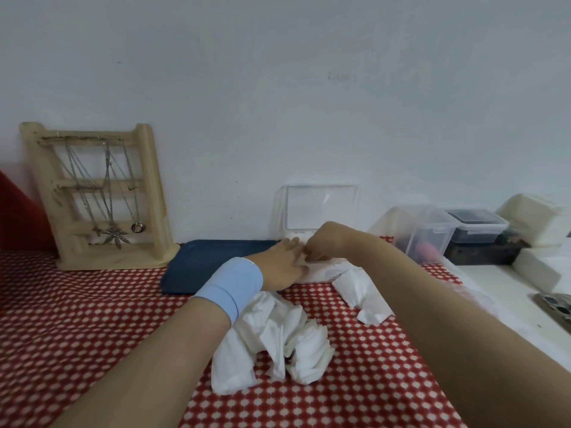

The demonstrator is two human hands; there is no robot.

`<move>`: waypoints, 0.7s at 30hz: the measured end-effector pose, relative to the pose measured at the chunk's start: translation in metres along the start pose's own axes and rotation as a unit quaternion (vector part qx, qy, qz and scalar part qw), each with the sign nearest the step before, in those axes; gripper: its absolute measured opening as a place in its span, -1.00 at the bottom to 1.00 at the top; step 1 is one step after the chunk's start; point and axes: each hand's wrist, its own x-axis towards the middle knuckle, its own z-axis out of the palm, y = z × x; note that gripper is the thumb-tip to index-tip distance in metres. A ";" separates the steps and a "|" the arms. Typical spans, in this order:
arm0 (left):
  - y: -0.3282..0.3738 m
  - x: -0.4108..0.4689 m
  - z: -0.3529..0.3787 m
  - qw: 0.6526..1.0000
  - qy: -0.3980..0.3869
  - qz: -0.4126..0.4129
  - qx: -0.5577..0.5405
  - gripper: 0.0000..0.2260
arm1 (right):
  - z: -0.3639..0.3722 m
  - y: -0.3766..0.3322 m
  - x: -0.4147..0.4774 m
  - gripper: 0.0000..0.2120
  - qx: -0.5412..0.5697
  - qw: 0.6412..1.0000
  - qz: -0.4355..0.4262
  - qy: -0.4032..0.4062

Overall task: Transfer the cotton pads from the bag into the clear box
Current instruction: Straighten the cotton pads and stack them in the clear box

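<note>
Meeting just above the bag [327, 271], the two hands work fingertip to fingertip. The left hand [278, 264], with a pale blue wristband [230, 285] behind it, lies over one end of the bag, its fingers loosely bent round the plastic and holding it down on the red patterned cloth [92, 319]. The right hand [327, 242] comes in from the other side with its wrist bent and its fingers curled down, bunched where the left fingertips end. The knuckles hide the tips, so I cannot tell whether it pinches a pad or only the bag's edge. The bag is a flat whitish packet that runs from under the left fingers out below the right wrist.

Directly beyond both hands stands the clear box [321, 208], against the wall with its lid raised upright. A little white of the cotton pads [293, 235] shows inside it, just behind the left fingertips.

To the left of the left hand, and partly under it, lies a dark blue tray [210, 264]. Farther left stands a wooden jewellery stand [99, 196] hung with chains. Crumpled white tissue [278, 335] sits between the forearms, nearer than the left wrist, and a second tissue [361, 291] lies beside the right forearm. Beyond that forearm are a clear tub [423, 230] and a black-lidded container [475, 223].
</note>
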 end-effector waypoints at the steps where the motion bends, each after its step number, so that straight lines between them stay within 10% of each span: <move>1: 0.003 -0.001 -0.001 1.000 -0.009 -0.010 0.023 -0.45 | -0.006 0.007 -0.002 -0.76 0.000 0.999 -0.013 0.041; 11: 0.048 -0.011 0.001 0.986 0.152 0.038 -0.061 -0.70 | -0.008 0.060 -0.052 -0.77 -0.315 0.941 0.039 0.120; 21: 0.053 -0.037 0.025 0.986 0.094 -0.009 -0.140 -0.70 | 0.014 0.076 -0.052 -0.81 -0.251 0.962 0.008 0.110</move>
